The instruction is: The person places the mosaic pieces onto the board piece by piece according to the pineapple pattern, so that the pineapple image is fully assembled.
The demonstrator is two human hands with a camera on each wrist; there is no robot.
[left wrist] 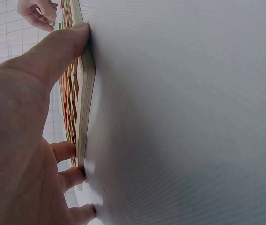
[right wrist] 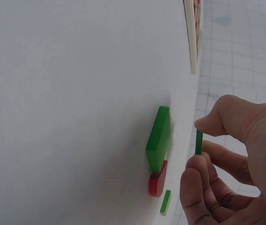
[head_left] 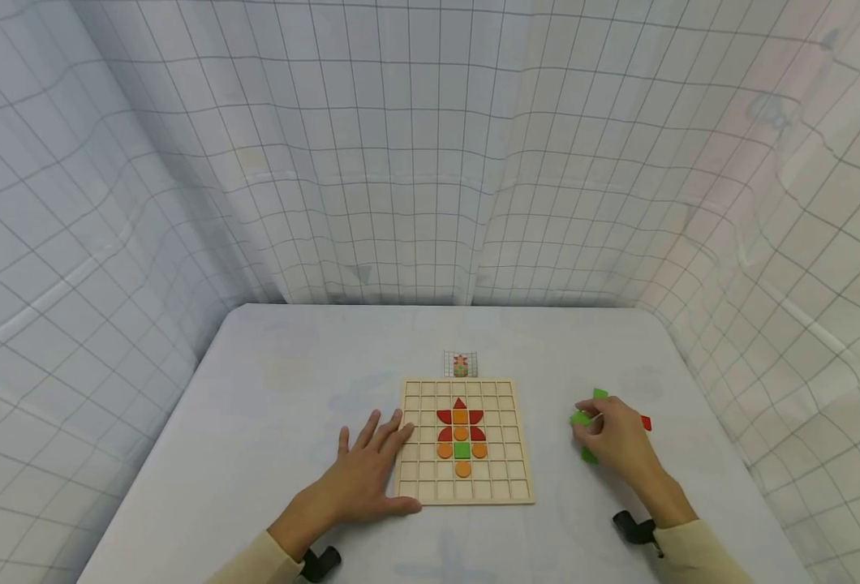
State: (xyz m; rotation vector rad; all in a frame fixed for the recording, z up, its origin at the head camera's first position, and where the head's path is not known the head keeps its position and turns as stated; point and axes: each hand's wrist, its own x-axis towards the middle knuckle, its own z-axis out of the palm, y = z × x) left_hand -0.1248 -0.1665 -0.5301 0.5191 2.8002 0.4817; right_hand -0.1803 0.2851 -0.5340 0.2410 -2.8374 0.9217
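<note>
A wooden grid board point(head_left: 430, 491) lies flat on the table, bearing a red triangle point(head_left: 460, 403), an orange square point(head_left: 460, 417), several red curved pieces, several orange discs and a green square point(head_left: 462, 450). My left hand point(head_left: 363, 480) is spread along the board's left side, its thumb at the front left corner and fingertips on the left edge. Off to the right, my right hand point(head_left: 617, 440) pinches a thin green piece point(right wrist: 199, 142) between thumb and fingers, held above the table. Under and around that hand lie green blocks point(right wrist: 158, 138) and a red block point(right wrist: 158, 182).
A small pattern card point(head_left: 461, 364) sits just beyond the board's far edge. White grid-lined curtains point(head_left: 401, 162) enclose the table point(head_left: 291, 381) at the back and both sides. A black wrist device point(head_left: 633, 527) hangs by the right sleeve, with another point(head_left: 320, 564) at the left.
</note>
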